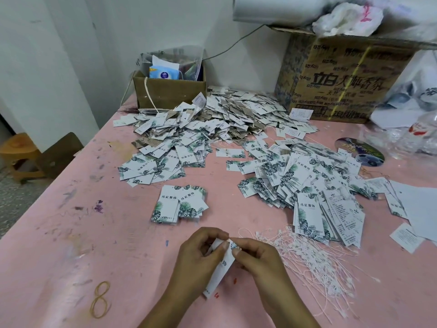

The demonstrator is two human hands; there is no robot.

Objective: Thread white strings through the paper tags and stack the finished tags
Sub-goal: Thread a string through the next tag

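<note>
Now we see both hands low over the pink table (pixel 71 233), meeting on 1 paper tag (pixel 218 273). The left hand (pixel 198 254) curls its fingers round the tag's upper part. The right hand (pixel 257 259) pinches the tag's top corner between thumb and forefinger. Whether a string sits in that pinch we cannot tell. On the tag only the character "饰" shows, beside a green leaf print.

Just right of the hands lies a loose bundle of white strings (pixel 307 256). Beyond the hands rests a small stack of tags (pixel 179 204), printed with characters ending in "服饰". A wide pile of tags (pixel 307 185) spreads to the right, and a heap of tags with strings (pixel 224 114) lies further back.

Behind stands a large cardboard box (pixel 343 81) marked "立白", and a small open box (pixel 168 91) is at the back left. A rubber band (pixel 100 299) twisted into an 8 lies near the left edge.
</note>
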